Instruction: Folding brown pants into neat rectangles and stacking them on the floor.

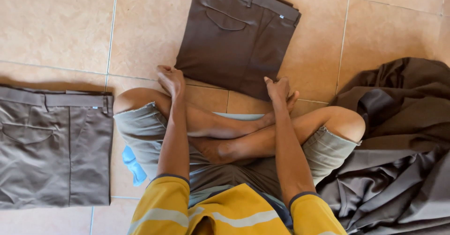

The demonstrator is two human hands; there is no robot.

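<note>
Brown folded trousers, dark, lie flat on the floor straight ahead of the seated person's crossed legs; waistband at the far end, one welt pocket showing, top edge cut off by the frame.

Left hand: rests at the near left corner of the folded trousers, fingers curled loosely downward onto the hem edge. Whether they pinch cloth or only touch it cannot be told.

Right hand: at the near right corner of the same trousers, fingers bent and partly open, thumb raised; the grip (if any) is hidden beneath the hand.

Second pair of trousers: grey-brown, folded, well to the left of the dark pair, beside the person's left knee; left portion runs out of the frame.

Heap of dark brown cloth: unfolded, crumpled, to the right of the dark pair and touching the right knee; extends past the right and bottom edges, so the number of garments is unclear.

Blue scrap: pale blue object under the left thigh, nearer the person than the dark pair, mostly hidden; kind not discernible.

Wearer: khaki shorts, yellow shirt with pale stripe and dark cuffs, bare feet tucked together.

Surface: large peach-beige ceramic tiles with thin grey grout lines, sunlit (no walls or furniture visible).
</note>
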